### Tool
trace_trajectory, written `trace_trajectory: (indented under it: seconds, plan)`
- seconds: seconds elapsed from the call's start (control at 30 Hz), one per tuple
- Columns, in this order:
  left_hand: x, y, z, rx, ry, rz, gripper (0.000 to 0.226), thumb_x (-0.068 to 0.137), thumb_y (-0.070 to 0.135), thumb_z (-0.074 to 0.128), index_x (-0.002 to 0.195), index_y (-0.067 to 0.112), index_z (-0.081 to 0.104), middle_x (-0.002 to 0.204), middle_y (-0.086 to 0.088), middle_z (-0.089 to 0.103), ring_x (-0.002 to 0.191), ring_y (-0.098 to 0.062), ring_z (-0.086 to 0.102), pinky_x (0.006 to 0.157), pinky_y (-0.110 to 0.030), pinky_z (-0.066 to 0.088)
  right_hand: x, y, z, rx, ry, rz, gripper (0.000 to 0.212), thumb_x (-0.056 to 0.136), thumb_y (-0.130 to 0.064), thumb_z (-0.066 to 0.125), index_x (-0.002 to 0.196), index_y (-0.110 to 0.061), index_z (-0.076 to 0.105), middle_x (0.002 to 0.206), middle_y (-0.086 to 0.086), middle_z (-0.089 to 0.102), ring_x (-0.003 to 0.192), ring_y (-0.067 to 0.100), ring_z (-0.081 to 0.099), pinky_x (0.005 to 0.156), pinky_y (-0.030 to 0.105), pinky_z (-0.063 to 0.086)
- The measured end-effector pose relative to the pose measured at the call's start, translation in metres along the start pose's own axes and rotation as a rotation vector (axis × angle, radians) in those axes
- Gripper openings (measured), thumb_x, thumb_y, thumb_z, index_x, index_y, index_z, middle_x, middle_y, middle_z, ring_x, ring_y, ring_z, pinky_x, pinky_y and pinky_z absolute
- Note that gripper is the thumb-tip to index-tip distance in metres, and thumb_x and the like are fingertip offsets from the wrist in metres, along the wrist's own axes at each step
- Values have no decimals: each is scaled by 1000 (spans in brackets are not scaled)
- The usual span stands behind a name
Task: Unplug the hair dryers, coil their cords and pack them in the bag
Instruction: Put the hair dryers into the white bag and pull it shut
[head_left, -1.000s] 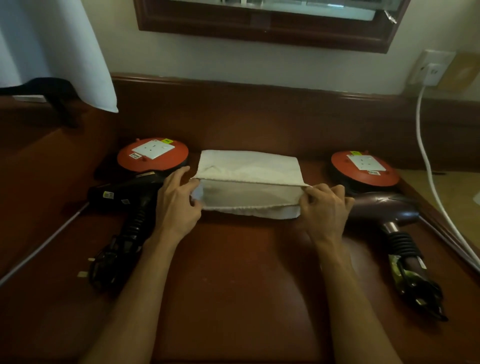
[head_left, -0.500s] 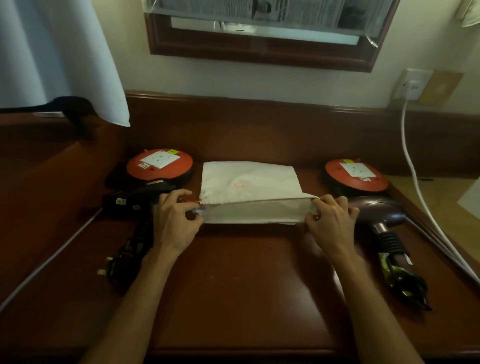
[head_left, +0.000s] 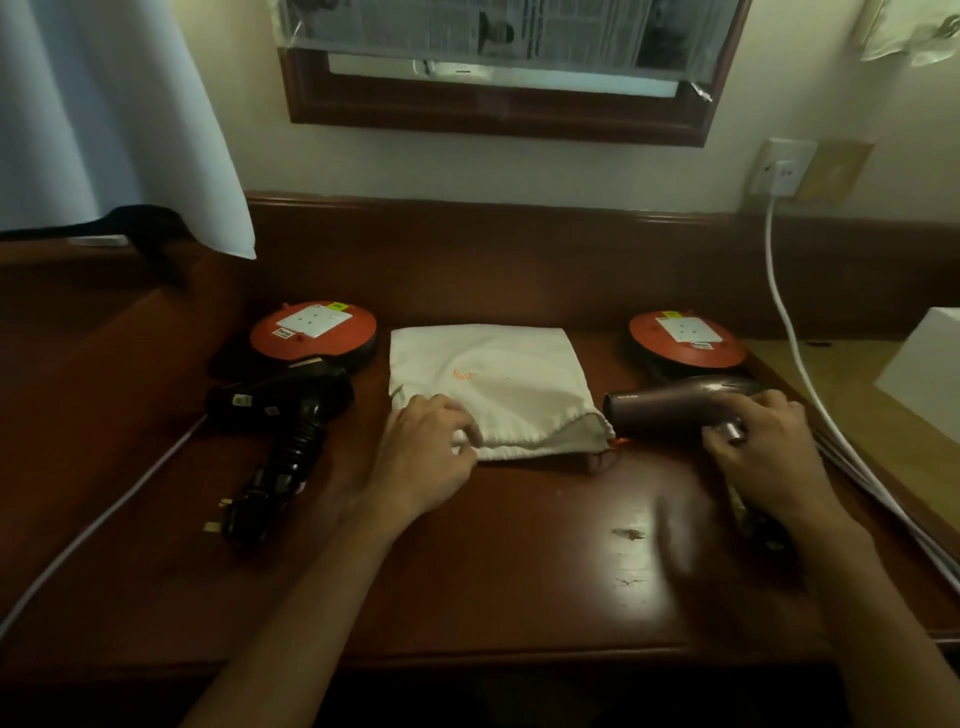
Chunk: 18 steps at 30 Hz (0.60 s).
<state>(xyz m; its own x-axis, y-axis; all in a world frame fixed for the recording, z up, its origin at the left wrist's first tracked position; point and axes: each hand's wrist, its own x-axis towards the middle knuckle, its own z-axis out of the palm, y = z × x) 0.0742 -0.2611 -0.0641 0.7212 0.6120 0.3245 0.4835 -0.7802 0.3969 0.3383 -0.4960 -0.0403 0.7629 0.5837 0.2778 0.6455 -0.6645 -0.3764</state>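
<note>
A cream drawstring bag (head_left: 498, 384) lies flat in the middle of the wooden desk, its mouth towards me. My left hand (head_left: 426, 452) pinches the bag's near left edge. My right hand (head_left: 763, 452) grips the purple-brown hair dryer (head_left: 675, 408) near its handle, with the nozzle pointing left at the bag's right corner. Its coiled cord is mostly hidden under my right wrist. A black hair dryer (head_left: 285, 408) lies left of the bag, its cord bundled round the handle and the plug (head_left: 218, 519) at the near end.
Two orange round socket reels (head_left: 311, 332) (head_left: 685, 338) sit at the back left and back right of the desk (head_left: 519, 561). A white cable (head_left: 784, 312) runs from a wall socket (head_left: 779, 169) down the right side. Another pale cord crosses the desk's left edge.
My right hand let go of the bag's right edge and moved right onto the purple-brown dryer, which now points at the bag. The bag's mouth has sunk flatter. My view tilted up.
</note>
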Motion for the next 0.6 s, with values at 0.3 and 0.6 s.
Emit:
trace_trajectory:
  seconds: [0.3, 0.6]
  plan:
    - [61, 47, 63, 270, -154, 81, 27, 99, 34, 63, 117, 17, 74, 115, -8, 72, 105, -27, 64, 85, -40, 53, 6, 35, 11, 73, -297, 236, 84, 97, -32, 64, 159, -44, 9, 153, 20, 32, 135, 39, 44, 110, 52, 40]
    - [102, 23, 36, -187, -163, -24, 21, 94, 34, 72, 105, 18, 80, 107, -6, 76, 96, -18, 68, 84, -35, 55, -10, 27, 14, 158, -315, 229, 90, 100, -31, 58, 159, -40, -9, 147, 21, 40, 129, 36, 49, 112, 45, 37]
